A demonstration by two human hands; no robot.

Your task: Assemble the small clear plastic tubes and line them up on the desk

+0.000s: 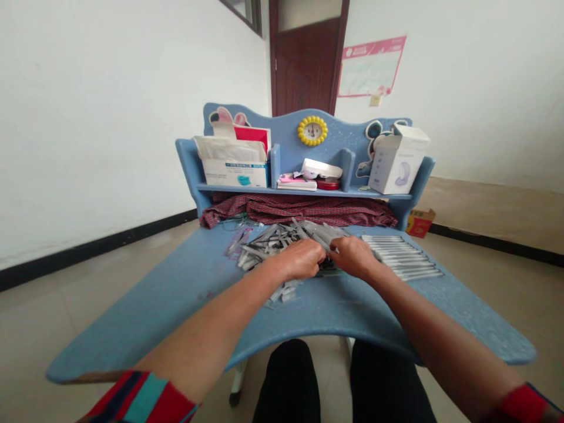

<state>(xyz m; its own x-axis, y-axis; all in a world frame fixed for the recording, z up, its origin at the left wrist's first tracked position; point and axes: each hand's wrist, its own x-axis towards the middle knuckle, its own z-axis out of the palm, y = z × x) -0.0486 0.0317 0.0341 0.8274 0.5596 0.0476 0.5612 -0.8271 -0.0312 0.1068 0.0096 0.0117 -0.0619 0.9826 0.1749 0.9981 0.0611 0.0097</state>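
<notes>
My left hand [304,258] is closed at the front of a loose pile of clear and grey plastic pen parts [259,249]. Close beside it, my right hand [353,257] has its fingers curled inward, nearly meeting the left. Whatever the fingertips hold is hidden by the hands. Just right of my right hand, several pens [403,258] with clear barrels and dark ends lie side by side in a row. A small group of clear plastic pieces [285,292] lies in front of my left hand.
Everything lies on a blue desk [176,299] with a curved front edge. Behind the pile is a bunched checked cloth [304,210]. The shelf above carries a mask box [235,172], a stack of papers [296,184], a red tin [328,184] and a white box [399,161].
</notes>
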